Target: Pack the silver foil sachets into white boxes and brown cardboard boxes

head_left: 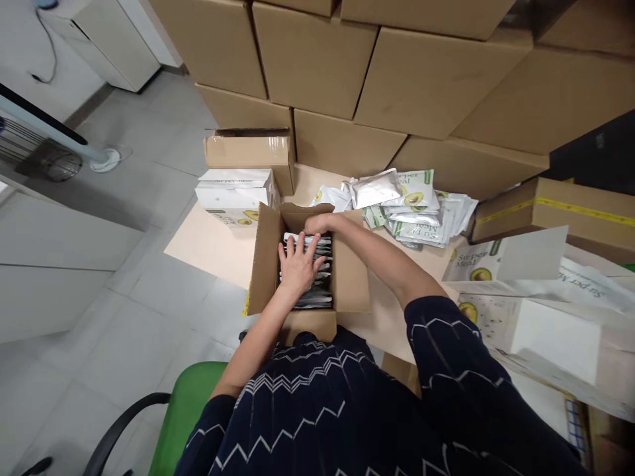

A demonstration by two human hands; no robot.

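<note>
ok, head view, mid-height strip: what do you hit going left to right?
Fan base → white printed box → open cardboard box with left hand pressed flat on the packets inside → loose pouch pile → flat taped carton.

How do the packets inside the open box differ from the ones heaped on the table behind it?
The packets in the open box stand on edge in a tight row, so only their thin edges show; the loose pile of packets lies flat and scattered, showing avocado prints. The left hand presses flat on the boxed ones and the right hand reaches in at their far end; nothing touches the pile. Both look like silvery-white pouches.
</note>
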